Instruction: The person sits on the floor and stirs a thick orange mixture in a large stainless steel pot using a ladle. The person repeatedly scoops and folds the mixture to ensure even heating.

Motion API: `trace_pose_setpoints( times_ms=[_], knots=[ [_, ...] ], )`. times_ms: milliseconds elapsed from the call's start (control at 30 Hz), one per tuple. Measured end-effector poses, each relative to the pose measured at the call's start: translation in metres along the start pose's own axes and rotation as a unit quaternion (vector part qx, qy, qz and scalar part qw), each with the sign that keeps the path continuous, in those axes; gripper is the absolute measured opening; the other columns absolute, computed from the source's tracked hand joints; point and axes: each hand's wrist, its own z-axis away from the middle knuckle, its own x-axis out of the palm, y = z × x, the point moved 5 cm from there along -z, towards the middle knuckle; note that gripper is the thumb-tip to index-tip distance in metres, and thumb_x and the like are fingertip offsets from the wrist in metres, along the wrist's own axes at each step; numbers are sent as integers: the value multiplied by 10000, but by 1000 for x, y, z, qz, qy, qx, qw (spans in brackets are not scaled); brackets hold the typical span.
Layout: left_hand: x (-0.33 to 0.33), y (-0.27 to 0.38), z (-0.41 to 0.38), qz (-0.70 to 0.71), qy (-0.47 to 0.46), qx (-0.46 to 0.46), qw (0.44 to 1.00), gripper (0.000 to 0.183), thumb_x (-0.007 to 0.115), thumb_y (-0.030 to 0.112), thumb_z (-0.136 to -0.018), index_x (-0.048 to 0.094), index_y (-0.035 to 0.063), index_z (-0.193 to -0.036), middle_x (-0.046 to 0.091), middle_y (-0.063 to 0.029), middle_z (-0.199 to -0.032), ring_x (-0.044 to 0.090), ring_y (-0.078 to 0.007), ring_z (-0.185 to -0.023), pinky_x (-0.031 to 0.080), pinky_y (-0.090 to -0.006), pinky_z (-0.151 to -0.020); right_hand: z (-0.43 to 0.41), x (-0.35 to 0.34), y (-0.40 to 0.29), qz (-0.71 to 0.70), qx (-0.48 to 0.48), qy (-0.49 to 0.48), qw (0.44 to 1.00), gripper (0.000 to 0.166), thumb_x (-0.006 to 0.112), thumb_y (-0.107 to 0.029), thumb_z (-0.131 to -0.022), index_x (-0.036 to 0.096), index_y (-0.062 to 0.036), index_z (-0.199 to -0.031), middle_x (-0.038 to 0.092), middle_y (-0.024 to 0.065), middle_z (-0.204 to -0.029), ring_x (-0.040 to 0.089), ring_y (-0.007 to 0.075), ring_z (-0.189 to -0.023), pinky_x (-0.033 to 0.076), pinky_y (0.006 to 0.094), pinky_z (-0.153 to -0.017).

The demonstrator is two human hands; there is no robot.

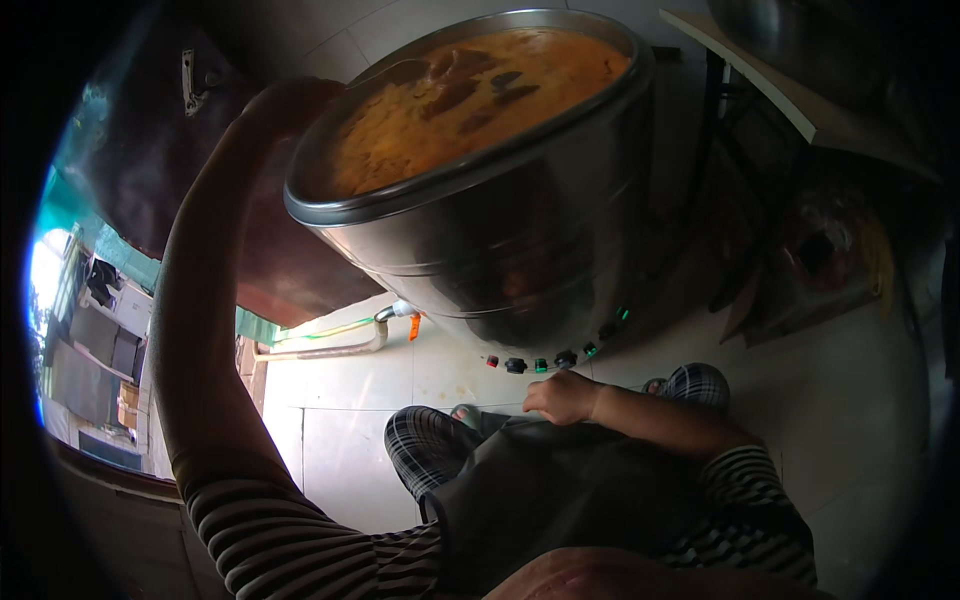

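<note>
A large round stainless steel pot [480,247] stands before me, filled almost to its rim with orange-brown broth [420,112]. Dark brown pieces [506,82] float in it. My left hand [304,101] is at the pot's far left rim. A brown strip-like shape runs from it over the broth; whether the fingers hold it is too dark to tell. My right hand [562,397] is curled in front of my apron [555,480], with nothing visible in it. Just above it, a row of knobs and green and red buttons [541,365] lines the pot's lower front.
A pipe with an orange-handled valve [414,327] runs along the left. Behind my left arm is a dark red door [300,247] beside a bright opening. A board-topped table [757,82] stands at right, with plastic-wrapped goods [825,247] below. The floor is pale tile [352,442].
</note>
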Motion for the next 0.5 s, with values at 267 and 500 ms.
trace_pose_setpoints(
  times_ms=[267, 500],
  knots=[
    [-2, 37, -31, -59, -98, -38, 993, 330, 500, 120, -846, 556, 91, -1170, 632, -159, -1027, 614, -290, -937, 495, -373, -802, -2, -1, 5, 33, 0, 5, 999, 193, 559, -107, -738, 661, -156, -896, 622, 21, -860, 624, 224, -755, 507, 342, -641],
    [-61, 32, 5, 19, -23, -37, 999, 373, 524, 133, -856, 526, 98, -1227, 603, -107, -1134, 587, -268, -1017, 458, -359, -878, 2, 4, 0, 12, -3, -3, 1000, 204, 549, -120, -746, 664, -155, -911, 624, 38, -873, 624, 237, -781, 504, 360, -670]
  ],
)
